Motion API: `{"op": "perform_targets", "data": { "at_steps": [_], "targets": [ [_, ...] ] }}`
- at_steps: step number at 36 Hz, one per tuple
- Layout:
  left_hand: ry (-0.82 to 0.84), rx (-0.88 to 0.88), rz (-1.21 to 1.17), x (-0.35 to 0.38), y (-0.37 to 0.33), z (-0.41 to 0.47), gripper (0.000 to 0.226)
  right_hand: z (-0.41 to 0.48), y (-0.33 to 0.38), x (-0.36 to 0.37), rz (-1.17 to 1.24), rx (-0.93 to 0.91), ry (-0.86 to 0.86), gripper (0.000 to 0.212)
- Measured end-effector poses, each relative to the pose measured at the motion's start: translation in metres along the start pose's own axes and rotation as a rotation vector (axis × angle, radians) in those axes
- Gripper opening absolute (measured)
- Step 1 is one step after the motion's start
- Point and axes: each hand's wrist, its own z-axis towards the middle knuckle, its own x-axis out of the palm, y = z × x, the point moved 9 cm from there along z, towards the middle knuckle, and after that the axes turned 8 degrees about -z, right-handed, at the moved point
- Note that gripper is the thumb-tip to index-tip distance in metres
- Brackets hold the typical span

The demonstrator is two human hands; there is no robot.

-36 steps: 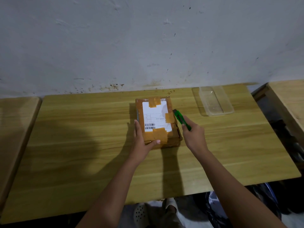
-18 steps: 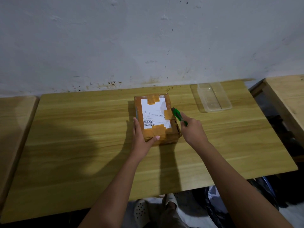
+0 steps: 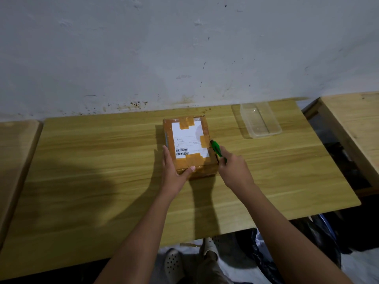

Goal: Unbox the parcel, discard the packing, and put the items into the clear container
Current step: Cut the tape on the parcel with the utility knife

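Moved: green cutter (image 3: 217,149) tip slid along the parcel's right edge, from by the side tape patch toward the near corner; left hand (image 3: 174,172) unchanged.
Parcel: taped brown parcel (image 3: 189,146) flat at desk (image 3: 102,171) centre, label up, long axis running away from the person.
Key relation: cutter lies against the right top edge, blade end pointing away and left; tape seam sits just left of the right hand (image 3: 233,170), which is the nearer one to it.
Left fingers: spread flat along the left side, thumb hooked over the near taped corner, pinning the parcel.
Right fingers: closed round the cutter handle, wrist angled in from the right.
Container: clear container (image 3: 260,119) empty, well apart at far right.
Status: parcel still sealed.
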Motion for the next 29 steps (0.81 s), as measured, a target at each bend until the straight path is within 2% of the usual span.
{"op": "perform_targets", "data": {
  "at_steps": [10,15,20,23,27,29],
  "targets": [
    [-0.022,-0.036,-0.002,-0.001,0.0,0.0,0.113,-0.02,-0.012,0.002,-0.014,-0.018,-0.034,0.045],
    [-0.034,-0.048,-0.004,0.0,0.0,-0.001,0.113,-0.035,-0.021,0.012,-0.047,-0.009,0.01,0.047],
    [-0.047,-0.047,-0.026,0.002,-0.003,-0.004,0.11,-0.043,-0.03,0.012,0.059,0.036,-0.036,0.046],
    [-0.133,-0.057,-0.072,0.005,-0.008,-0.011,0.108,-0.045,-0.032,0.002,0.137,0.039,-0.103,0.045],
    [-0.257,-0.11,-0.089,0.013,-0.013,-0.023,0.106,-0.039,-0.047,-0.01,0.374,0.105,-0.199,0.041],
    [-0.3,-0.055,-0.062,0.006,-0.016,-0.029,0.097,-0.034,-0.058,-0.008,0.497,0.155,-0.187,0.04]
  ]
}}
